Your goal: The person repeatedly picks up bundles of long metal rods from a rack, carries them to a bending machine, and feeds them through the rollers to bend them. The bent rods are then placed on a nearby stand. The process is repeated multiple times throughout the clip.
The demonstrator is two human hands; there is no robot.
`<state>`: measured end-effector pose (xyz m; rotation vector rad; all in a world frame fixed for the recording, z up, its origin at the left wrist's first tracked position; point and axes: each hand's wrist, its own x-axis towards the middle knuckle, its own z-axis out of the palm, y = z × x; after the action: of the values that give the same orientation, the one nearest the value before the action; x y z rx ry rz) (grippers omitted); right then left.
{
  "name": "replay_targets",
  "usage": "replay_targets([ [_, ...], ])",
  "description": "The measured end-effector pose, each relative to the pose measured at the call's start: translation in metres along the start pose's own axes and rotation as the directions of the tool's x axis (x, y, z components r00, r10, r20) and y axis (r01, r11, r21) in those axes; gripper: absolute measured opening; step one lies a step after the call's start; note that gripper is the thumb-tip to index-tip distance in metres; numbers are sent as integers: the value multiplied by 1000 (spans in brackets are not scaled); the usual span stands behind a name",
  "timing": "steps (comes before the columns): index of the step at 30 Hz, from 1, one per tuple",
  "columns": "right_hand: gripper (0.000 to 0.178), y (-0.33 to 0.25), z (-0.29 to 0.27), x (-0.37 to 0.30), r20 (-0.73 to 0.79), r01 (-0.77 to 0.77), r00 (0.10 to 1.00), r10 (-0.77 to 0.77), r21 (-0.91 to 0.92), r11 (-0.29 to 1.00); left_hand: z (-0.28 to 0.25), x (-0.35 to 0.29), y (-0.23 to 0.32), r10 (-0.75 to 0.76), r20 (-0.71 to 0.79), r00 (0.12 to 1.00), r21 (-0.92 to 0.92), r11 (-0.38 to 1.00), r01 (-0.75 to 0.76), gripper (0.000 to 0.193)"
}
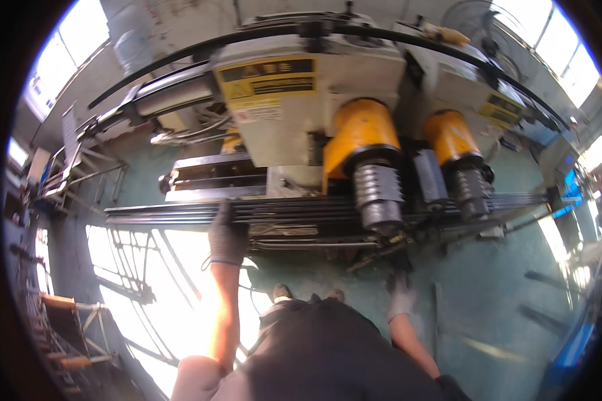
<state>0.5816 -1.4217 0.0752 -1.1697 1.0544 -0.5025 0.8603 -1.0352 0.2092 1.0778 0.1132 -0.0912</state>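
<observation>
A bundle of long, thin dark metal bars [157,214] lies crosswise in front of a machine. My left hand [229,240], in a grey glove, is closed over the bars left of the middle, its fingertips hidden at their far side. Lower and to the right, my gloved right hand [400,297] reaches toward the machine's front edge, below the ribbed metal spindle [379,194]. Its fingers are dark and blurred, so whether they grip anything is unclear. Two orange cylindrical housings [366,127] stand above the bars, each with a ribbed metal end pointing down.
The pale machine body [284,144] carries yellow and black warning labels. A curved-looking black rail [201,47] crosses above it. Metal racks [80,164] stand at the left, and a fan [491,40] at the back right. Sunlight patches the green floor [475,294].
</observation>
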Motion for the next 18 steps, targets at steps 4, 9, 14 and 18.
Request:
replay_targets([
  [4, 32, 26, 24, 8, 49, -73, 996, 77, -61, 995, -25, -2, 18, 192, 62, 979, 538, 820, -195, 44],
  [9, 36, 63, 45, 8, 0, -11, 1000, 12, -192, 981, -144, 44, 77, 66, -97, 993, -250, 964, -88, 35],
  [14, 32, 125, 32, 6, 81, -114, 987, 140, -261, 959, -284, 98, 165, -33, -384, 923, -508, 842, -181, 22],
  [18, 33, 170, 12, 11, 381, 382, 923, -60, -880, 283, -359, 122, 210, 41, -487, 872, -455, 840, -294, 23],
])
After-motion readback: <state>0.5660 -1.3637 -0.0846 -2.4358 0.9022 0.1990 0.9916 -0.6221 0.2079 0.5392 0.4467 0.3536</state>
